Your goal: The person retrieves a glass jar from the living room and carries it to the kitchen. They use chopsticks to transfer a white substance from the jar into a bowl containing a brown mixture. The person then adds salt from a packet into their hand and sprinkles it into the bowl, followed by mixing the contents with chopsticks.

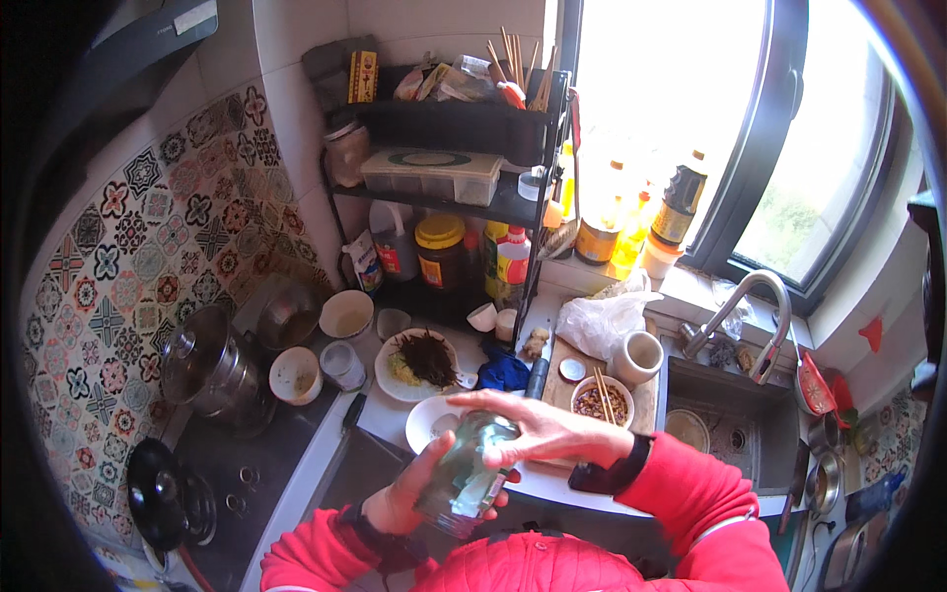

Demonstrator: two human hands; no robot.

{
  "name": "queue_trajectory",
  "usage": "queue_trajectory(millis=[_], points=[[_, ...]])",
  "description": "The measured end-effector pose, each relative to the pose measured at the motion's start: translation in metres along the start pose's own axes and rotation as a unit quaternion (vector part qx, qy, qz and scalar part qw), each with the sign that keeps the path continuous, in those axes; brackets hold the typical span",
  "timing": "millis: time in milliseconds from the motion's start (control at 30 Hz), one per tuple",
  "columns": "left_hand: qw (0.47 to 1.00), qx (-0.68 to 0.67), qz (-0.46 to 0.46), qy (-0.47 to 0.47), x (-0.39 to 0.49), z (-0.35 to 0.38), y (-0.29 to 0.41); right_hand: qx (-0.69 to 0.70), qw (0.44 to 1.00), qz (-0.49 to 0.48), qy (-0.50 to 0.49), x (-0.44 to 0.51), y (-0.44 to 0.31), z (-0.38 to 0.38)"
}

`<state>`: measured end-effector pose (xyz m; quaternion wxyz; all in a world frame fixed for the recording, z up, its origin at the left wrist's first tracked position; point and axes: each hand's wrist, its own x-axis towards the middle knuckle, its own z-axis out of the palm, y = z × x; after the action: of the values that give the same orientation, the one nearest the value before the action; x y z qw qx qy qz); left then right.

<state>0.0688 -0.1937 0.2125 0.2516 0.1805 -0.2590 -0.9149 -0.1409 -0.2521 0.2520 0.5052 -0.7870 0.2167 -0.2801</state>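
Observation:
A greenish glass jar is tilted in front of my chest, with a printed label on its side. My left hand wraps around its lower part, the thumb on the near side and fingertips showing past the right edge. Over its upper end lies my right hand, thumb against the glass and fingers stretched across the top, which they partly hide. Just behind the jar is a white bowl, partly covered by it. Farther back stands a plate with dark shreds and pale green shreds.
Right of my hands, a bowl of chopped sauce with chopsticks stands on a wooden board, near a stone mortar. A sink with a faucet lies farther right. Leftward are a stove and a lidded pot; a black rack rises behind.

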Motion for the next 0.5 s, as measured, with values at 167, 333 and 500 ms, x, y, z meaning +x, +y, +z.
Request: queue_trajectory(millis=[167,333,500], points=[[0.969,-0.228,0.09,-0.037,-0.026,-0.044,0.008,-0.134,0.941,-0.023,0.31,0.051,-0.002,-0.126],[0.92,-0.345,0.181,0.047,-0.072,-0.087,0.004,-0.497,0.709,-0.011,0.5,0.14,-0.023,-0.296],[0.885,-0.37,0.268,0.096,-0.117,-0.104,-0.016,-0.456,0.709,-0.032,0.537,0.224,-0.018,-0.376]])
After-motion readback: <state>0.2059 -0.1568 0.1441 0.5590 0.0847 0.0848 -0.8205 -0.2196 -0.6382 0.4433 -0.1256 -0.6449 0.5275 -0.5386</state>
